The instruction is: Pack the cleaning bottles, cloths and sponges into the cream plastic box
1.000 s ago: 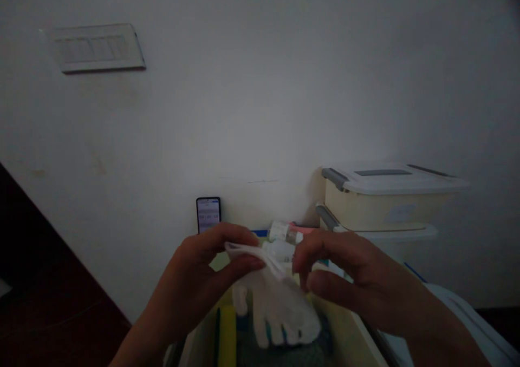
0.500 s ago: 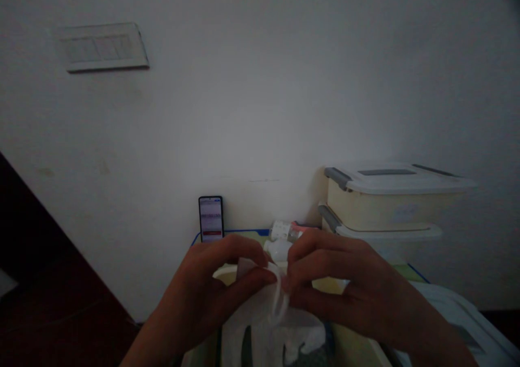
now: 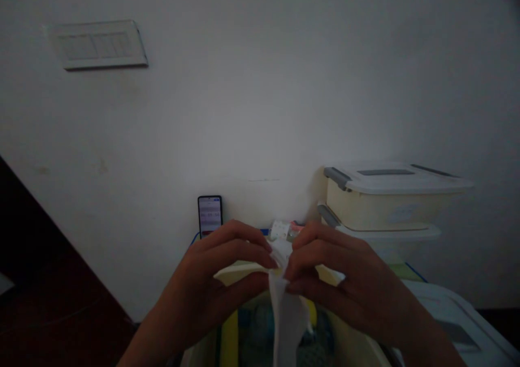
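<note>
Both of my hands pinch the top of a thin white glove [image 3: 287,318] that hangs down between them. My left hand [image 3: 215,280] grips its cuff from the left with thumb and fingertips. My right hand [image 3: 341,280] pinches the same edge from the right, its fingers pressed together. The glove dangles over an open cream bin [image 3: 239,272] that holds a yellow item [image 3: 228,334] and other dim, unclear things. The room is dark.
A lit phone [image 3: 209,214] leans upright against the white wall. Two lidded cream storage boxes [image 3: 385,199] are stacked at the right. Small bottles [image 3: 282,229] stand behind my hands. A white lid [image 3: 459,323] lies at the lower right. A switch plate [image 3: 97,45] is on the wall.
My hands have come together at the glove's cuff. The glove, earlier spread with its fingers showing, now hangs as a narrow strip. The yellow item in the bin shows again.
</note>
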A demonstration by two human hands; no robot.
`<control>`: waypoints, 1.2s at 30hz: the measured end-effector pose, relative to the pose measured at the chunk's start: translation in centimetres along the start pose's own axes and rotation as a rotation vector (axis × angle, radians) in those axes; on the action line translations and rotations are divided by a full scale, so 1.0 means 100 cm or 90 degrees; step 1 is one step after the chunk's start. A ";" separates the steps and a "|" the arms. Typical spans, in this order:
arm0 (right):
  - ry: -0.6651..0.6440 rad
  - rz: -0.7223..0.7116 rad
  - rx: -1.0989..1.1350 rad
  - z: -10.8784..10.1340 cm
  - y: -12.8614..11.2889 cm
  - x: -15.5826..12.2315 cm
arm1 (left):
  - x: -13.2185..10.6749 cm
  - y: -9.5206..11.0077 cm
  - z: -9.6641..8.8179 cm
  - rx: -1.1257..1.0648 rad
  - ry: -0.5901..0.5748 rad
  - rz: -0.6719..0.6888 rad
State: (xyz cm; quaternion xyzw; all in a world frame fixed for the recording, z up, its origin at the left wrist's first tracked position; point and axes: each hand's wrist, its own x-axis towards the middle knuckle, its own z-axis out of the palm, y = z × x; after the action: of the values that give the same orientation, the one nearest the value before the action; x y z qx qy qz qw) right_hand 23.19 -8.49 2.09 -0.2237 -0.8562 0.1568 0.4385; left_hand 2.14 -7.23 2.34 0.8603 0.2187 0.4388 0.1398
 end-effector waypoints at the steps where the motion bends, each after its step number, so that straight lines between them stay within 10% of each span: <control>1: 0.003 -0.002 -0.009 0.000 0.001 0.000 | 0.000 0.000 0.000 -0.010 0.000 0.009; 13: 0.008 -0.027 -0.013 0.005 0.002 0.003 | 0.001 0.002 0.001 -0.090 -0.052 0.064; 29: 0.033 0.114 0.105 -0.007 0.014 -0.006 | -0.009 -0.015 -0.002 -0.271 0.082 -0.108; 36: -0.009 0.154 -0.047 -0.009 0.012 -0.002 | -0.007 -0.013 -0.006 -0.123 0.050 -0.077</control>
State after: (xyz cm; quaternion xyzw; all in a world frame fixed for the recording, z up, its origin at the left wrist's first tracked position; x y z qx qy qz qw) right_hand 24.35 -7.51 1.89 -0.3400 -0.8312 0.1784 0.4021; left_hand 0.98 -6.39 1.64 0.8100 0.2323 0.4820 0.2399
